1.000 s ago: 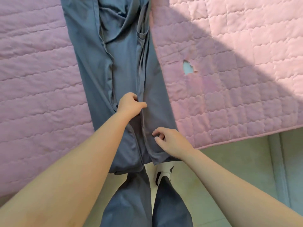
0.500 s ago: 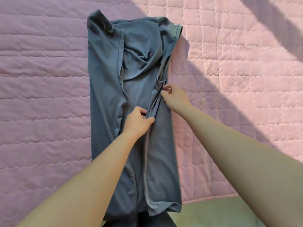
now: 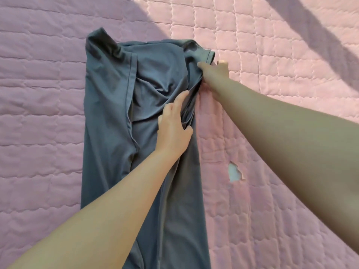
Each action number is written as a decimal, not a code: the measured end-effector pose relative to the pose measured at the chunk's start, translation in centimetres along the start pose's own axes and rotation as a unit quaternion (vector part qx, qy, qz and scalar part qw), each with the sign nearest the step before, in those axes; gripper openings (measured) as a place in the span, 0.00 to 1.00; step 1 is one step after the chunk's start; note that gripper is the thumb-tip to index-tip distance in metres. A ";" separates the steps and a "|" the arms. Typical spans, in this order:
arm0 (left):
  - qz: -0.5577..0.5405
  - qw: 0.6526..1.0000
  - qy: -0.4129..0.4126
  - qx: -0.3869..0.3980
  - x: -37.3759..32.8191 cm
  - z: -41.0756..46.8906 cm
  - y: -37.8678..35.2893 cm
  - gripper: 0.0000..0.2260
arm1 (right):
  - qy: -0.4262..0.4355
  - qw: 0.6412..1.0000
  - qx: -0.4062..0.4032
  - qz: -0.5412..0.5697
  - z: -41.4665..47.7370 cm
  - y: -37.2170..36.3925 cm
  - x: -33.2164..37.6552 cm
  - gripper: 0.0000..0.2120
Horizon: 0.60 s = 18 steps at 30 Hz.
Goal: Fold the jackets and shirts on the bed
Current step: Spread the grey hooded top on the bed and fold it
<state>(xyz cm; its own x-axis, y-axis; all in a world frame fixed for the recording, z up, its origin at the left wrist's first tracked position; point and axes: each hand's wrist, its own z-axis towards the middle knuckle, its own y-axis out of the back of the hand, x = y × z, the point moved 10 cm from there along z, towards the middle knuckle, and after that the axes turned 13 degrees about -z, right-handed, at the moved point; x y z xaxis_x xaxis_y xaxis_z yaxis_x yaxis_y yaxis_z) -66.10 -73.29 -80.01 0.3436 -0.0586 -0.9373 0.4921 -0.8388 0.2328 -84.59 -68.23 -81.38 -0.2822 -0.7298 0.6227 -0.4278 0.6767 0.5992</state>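
A blue-grey shirt (image 3: pixel 108 117) lies lengthwise on the pink quilted bed cover (image 3: pixel 281 65), both sides folded in toward its middle and the chest fabric bunched. My left hand (image 3: pixel 172 129) rests on the right folded flap, fingers stretched forward and thumb at the flap's edge. My right hand (image 3: pixel 215 72) reaches to the shirt's upper right corner, just below the sleeve hem. It pinches the edge there, thumb on top of the cloth and fingertips showing beyond it.
The quilt has a small torn hole (image 3: pixel 234 171) to the right of the shirt, under my right forearm. Pink quilt stretches out on all sides, with a band of shadow across the top right.
The view has shifted further up the bed. My right hand moved up the shirt's right edge to the sleeve corner. My left hand slid up and its fingers straightened from a pinch.
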 end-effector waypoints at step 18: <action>0.042 0.989 -0.100 -0.097 -4.9 -1.3 2.9 0.17 | 0.299 0.822 -0.234 -0.424 -5.4 0.9 12.1 0.18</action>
<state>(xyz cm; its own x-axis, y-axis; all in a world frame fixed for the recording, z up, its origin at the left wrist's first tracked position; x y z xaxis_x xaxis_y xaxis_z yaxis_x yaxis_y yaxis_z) -65.31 -74.68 -74.40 0.2346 -0.2450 -0.9407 0.6202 -0.7074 0.3389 -83.80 -75.95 -70.59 0.4807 -0.8743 -0.0674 0.1637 0.0139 0.9864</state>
